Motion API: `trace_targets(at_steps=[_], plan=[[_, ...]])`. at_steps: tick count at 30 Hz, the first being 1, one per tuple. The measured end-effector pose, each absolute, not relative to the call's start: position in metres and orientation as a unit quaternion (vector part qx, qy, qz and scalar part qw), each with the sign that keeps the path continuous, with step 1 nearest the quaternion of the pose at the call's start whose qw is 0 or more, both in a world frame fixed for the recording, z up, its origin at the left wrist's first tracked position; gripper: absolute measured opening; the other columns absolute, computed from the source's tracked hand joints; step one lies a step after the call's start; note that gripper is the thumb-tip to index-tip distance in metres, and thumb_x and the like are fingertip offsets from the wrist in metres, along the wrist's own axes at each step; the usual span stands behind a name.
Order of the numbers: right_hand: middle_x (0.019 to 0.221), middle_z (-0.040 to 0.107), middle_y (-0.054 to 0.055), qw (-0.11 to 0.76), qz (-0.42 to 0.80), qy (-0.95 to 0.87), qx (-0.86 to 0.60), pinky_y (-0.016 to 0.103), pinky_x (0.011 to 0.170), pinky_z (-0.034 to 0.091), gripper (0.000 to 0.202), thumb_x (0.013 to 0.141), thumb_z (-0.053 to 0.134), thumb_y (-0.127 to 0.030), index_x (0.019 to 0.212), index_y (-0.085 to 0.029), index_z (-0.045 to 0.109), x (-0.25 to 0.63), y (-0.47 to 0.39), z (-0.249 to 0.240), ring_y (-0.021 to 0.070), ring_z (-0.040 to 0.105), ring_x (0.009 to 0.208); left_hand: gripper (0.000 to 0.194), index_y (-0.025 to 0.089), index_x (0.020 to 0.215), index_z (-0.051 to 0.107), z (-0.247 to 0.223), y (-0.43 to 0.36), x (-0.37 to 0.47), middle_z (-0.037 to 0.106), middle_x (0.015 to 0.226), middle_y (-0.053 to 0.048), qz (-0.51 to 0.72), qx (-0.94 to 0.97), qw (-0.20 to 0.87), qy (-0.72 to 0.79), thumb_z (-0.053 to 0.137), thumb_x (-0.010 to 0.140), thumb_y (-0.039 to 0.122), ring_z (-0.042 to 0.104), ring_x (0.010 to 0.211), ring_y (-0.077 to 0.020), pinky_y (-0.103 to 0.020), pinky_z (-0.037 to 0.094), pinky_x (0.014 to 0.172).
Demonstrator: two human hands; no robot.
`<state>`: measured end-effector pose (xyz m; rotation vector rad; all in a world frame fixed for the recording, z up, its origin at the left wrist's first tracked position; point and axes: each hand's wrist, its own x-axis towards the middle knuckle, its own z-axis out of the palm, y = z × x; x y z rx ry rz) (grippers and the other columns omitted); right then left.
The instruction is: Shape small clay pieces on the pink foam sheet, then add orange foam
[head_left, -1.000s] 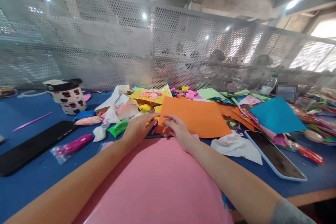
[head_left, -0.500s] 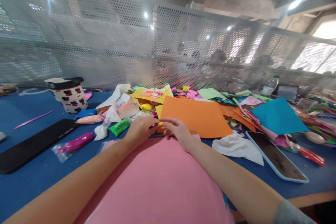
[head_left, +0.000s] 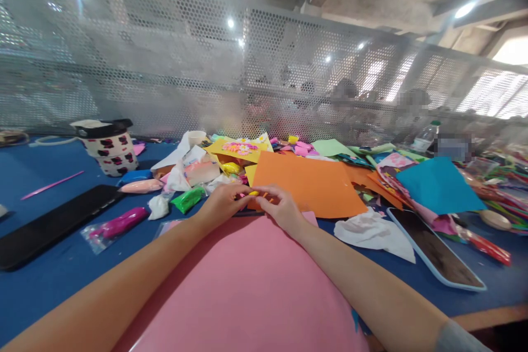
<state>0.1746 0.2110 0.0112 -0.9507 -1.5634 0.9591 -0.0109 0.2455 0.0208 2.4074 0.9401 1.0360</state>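
Between my fingertips is a small yellow lump point(head_left: 254, 193), which looks like soft modelling clay. My left hand point(head_left: 221, 202) pinches it from the left with thumb and fingers. From the other side my right hand point(head_left: 284, 210) has its fingers closed on the same lump. Both hands are just above the far edge of a smooth pink surface point(head_left: 247, 280) in front of me. Behind my right hand lies an orange sheet point(head_left: 307, 184). Bagged clay in green point(head_left: 188, 199), white point(head_left: 159, 207) and magenta point(head_left: 119, 224) lies left of my left hand.
A patterned tumbler point(head_left: 111, 151), a long black case point(head_left: 53, 225) and a pink stick point(head_left: 53, 185) are on the left. To the right are a crumpled tissue point(head_left: 375, 232), a phone point(head_left: 437, 250) and a blue sheet point(head_left: 441, 186). A perforated metal screen point(head_left: 185, 66) stands behind.
My right fingers have shifted slightly around the yellow lump, and the thumb now sits closer to my left hand. The rest of the table looks the same.
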Motion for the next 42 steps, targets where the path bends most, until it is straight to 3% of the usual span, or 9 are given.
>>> trace_targets(at_steps=[6, 13, 21, 26, 35, 39, 42], plan=[[0.084, 0.058, 0.002, 0.51, 0.263, -0.716, -0.398, 0.027, 0.069, 0.046, 0.021, 0.081, 0.069, -0.033, 0.099, -0.025, 0.077, 0.18, 0.216, 0.008, 0.0127, 0.054, 0.07, 0.039, 0.016, 0.097, 0.076, 0.027, 0.248, -0.01, 0.071, 0.067, -0.002, 0.318, 0.801, 0.376, 0.34, 0.063, 0.08, 0.049, 0.063, 0.057, -0.0137, -0.024, 0.051, 0.057], [0.09, 0.058, 0.004, 0.529, 0.203, -0.724, -0.393, 0.026, 0.066, 0.047, 0.017, 0.084, 0.065, -0.028, 0.094, -0.024, 0.078, 0.182, 0.214, 0.007, 0.0147, 0.057, 0.078, 0.054, 0.015, 0.098, 0.074, 0.03, 0.242, -0.005, 0.076, 0.089, -0.01, 0.31, 0.671, 0.583, 0.338, 0.077, 0.066, 0.058, 0.071, 0.084, -0.0224, -0.037, 0.058, 0.078], [0.101, 0.061, 0.006, 0.498, 0.134, -0.762, -0.391, 0.027, 0.072, 0.051, 0.023, 0.085, 0.065, -0.025, 0.105, -0.025, 0.076, 0.183, 0.214, 0.003, 0.0168, 0.06, 0.089, 0.045, 0.014, 0.082, 0.076, 0.021, 0.244, 0.002, 0.075, 0.073, -0.003, 0.345, 0.64, 0.575, 0.375, 0.081, 0.062, 0.055, 0.066, 0.066, -0.013, -0.025, 0.054, 0.072], [0.095, 0.063, 0.005, 0.508, 0.115, -0.759, -0.391, 0.026, 0.075, 0.052, 0.019, 0.086, 0.065, -0.027, 0.099, -0.027, 0.078, 0.186, 0.216, 0.001, 0.0165, 0.061, 0.089, 0.052, 0.015, 0.087, 0.078, 0.022, 0.242, 0.002, 0.077, 0.081, -0.006, 0.324, 0.635, 0.593, 0.375, 0.08, 0.06, 0.06, 0.07, 0.075, -0.0177, -0.029, 0.056, 0.076], [0.09, 0.064, 0.004, 0.488, 0.183, -0.77, -0.367, 0.025, 0.064, 0.049, 0.019, 0.083, 0.069, -0.032, 0.098, -0.027, 0.079, 0.188, 0.223, -0.002, 0.0159, 0.061, 0.081, 0.051, 0.014, 0.081, 0.077, 0.024, 0.235, 0.002, 0.077, 0.08, -0.009, 0.319, 0.647, 0.576, 0.385, 0.078, 0.062, 0.061, 0.074, 0.082, -0.023, -0.034, 0.059, 0.081], [0.086, 0.065, 0.003, 0.501, 0.203, -0.758, -0.364, 0.027, 0.071, 0.049, 0.018, 0.084, 0.067, -0.034, 0.094, -0.027, 0.08, 0.19, 0.222, 0.001, 0.0154, 0.06, 0.079, 0.048, 0.012, 0.085, 0.077, 0.024, 0.236, 0.001, 0.077, 0.08, -0.01, 0.33, 0.685, 0.532, 0.373, 0.072, 0.071, 0.058, 0.074, 0.079, -0.0237, -0.035, 0.06, 0.075], [0.084, 0.064, 0.003, 0.519, 0.233, -0.723, -0.393, 0.027, 0.067, 0.048, 0.02, 0.083, 0.067, -0.039, 0.093, -0.027, 0.08, 0.191, 0.223, 0.002, 0.0151, 0.06, 0.078, 0.042, 0.016, 0.102, 0.075, 0.025, 0.236, 0.0, 0.078, 0.088, -0.008, 0.378, 0.721, 0.45, 0.367, 0.074, 0.073, 0.046, 0.073, 0.077, -0.0227, -0.033, 0.06, 0.072]])
